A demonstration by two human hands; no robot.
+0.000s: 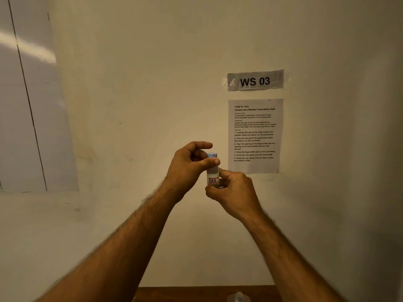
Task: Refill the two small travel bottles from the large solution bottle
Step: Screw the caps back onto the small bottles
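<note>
I'm pinching the travel bottle [212,177] in my right hand [234,192]; my left hand [188,163] is gripping its cap [212,155], likely mid-twist

Both arms raised, left grip [192,162] pinching above right grip [231,192], fingers curled.

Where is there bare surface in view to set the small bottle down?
Very little shows: only a strip of brown tabletop at the bottom edge, between the forearms. Its left part looks bare; a clear object occupies the right. The left hand and right hand hold the small bottle up before the wall.
</note>
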